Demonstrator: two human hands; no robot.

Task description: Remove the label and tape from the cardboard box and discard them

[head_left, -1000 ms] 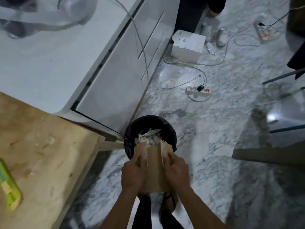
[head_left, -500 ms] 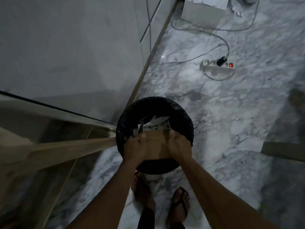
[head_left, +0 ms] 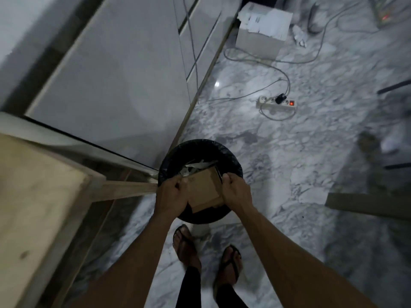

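Since a moment ago, the box (head_left: pixel 204 191) sits more square over the bin (head_left: pixel 231 161); left hand (head_left: pixel 171 196) and right hand (head_left: pixel 235 192) both clasp its sides.

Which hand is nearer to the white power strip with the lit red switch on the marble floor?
Right. The right hand grips the brown cardboard box's right edge, on the side toward the white power strip. The left hand holds the box's left edge, farther away.

Dim room; grey-veined marble floor (head_left: pixel 289 156); white cabinet (head_left: pixel 115 85) at left; pale wooden table (head_left: pixel 33 196) nearest.
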